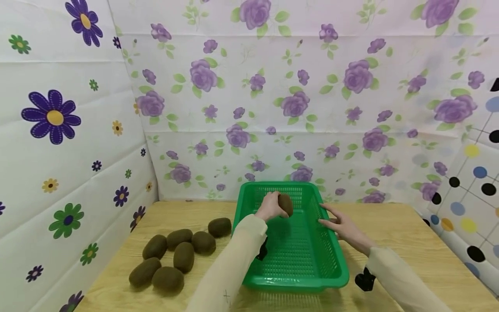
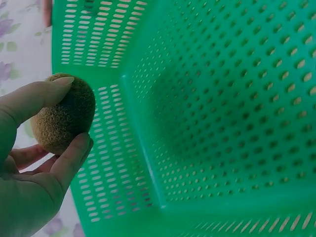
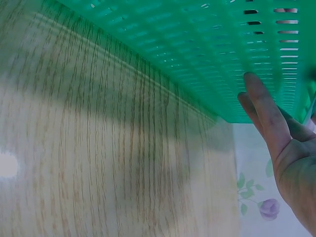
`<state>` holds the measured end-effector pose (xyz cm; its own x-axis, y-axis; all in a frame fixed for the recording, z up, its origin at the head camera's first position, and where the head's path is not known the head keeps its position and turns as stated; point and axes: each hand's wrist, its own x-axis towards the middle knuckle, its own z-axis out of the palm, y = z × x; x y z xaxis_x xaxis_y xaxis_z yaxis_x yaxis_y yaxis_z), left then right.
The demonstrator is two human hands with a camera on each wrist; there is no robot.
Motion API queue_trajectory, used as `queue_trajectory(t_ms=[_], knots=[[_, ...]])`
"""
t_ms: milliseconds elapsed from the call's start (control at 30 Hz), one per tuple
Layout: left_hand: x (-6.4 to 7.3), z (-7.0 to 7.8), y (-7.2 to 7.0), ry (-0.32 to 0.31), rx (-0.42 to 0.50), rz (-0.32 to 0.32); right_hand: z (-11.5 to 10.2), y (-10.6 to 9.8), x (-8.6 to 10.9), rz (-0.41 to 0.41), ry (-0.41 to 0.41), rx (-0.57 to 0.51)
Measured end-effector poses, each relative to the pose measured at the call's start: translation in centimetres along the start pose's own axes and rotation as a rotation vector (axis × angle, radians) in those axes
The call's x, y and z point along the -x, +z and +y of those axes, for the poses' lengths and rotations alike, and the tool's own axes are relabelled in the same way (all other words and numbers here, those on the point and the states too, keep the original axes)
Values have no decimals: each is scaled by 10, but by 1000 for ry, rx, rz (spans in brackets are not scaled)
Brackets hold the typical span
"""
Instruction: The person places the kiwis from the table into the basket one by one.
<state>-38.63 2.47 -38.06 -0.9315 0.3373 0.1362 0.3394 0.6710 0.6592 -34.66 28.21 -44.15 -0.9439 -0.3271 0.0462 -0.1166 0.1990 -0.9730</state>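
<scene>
In the head view my left hand (image 1: 271,207) reaches over the green plastic basket (image 1: 290,284). It holds a brown fuzzy kiwi (image 1: 286,204) near the far end of the basket. Seen in the left wrist view, the thumb lies on one side of the kiwi (image 2: 64,116) and the fingers on the other. My right hand (image 1: 345,227) grips the right rim of the basket. Several of its fingers (image 3: 266,111) rest along the outer wall in the right wrist view. Inside the basket, the slotted floor shows below my left hand.
Several kiwis (image 1: 183,257) lie grouped on the wooden table (image 1: 374,221) to the left of the basket. Flower-patterned sheets (image 1: 257,104) hang behind and on the left. A dotted sheet (image 1: 471,195) hangs on the right.
</scene>
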Motion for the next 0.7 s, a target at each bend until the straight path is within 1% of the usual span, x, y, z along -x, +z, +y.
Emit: queue_trajectory(t_ms=[167,433,700], knots=[[0,-4,13,-18,42,-13,0,2,1,-6,-4,20],[-3,-17,30,-22,-14,-37,1,1,1,-7,2,56],[-1,-27,39,-27,-21,-62,0,-1,1,-26,-14,13]])
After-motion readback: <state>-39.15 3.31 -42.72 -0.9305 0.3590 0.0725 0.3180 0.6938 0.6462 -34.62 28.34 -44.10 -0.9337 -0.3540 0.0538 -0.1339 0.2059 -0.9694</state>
